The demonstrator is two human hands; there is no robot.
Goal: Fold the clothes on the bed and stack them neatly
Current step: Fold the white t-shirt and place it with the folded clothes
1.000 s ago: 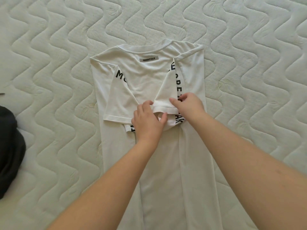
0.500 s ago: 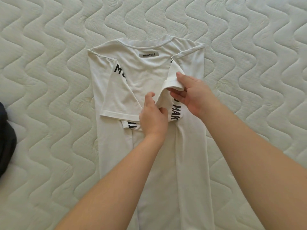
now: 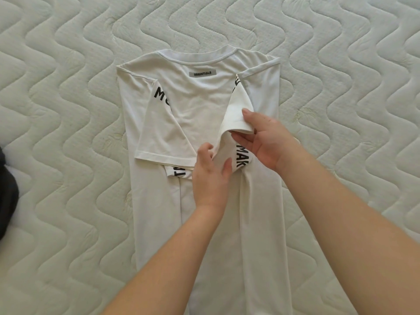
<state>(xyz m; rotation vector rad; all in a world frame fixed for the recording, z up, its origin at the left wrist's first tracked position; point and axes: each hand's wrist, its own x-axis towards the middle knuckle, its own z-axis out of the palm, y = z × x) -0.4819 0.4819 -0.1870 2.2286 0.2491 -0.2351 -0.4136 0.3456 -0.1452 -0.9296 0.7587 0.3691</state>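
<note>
A white T-shirt (image 3: 200, 103) with black lettering lies back-up on the bed, collar pointing away from me, both sides folded inward into a long strip. Its left sleeve (image 3: 163, 133) lies flat across the back. My right hand (image 3: 266, 139) pinches the hem of the right sleeve (image 3: 236, 114) and holds it lifted off the shirt. My left hand (image 3: 211, 173) presses on the fabric just below that sleeve, thumb gripping a fold by the printed letters.
The quilted cream mattress (image 3: 68, 87) surrounds the shirt on all sides. A dark garment (image 3: 6, 192) lies at the left edge of view, apart from the shirt.
My right hand has lifted the right sleeve's hem up and away from the centre, peeling it back toward the right. My left hand stayed pressing near the centre. The view shifted slightly.
</note>
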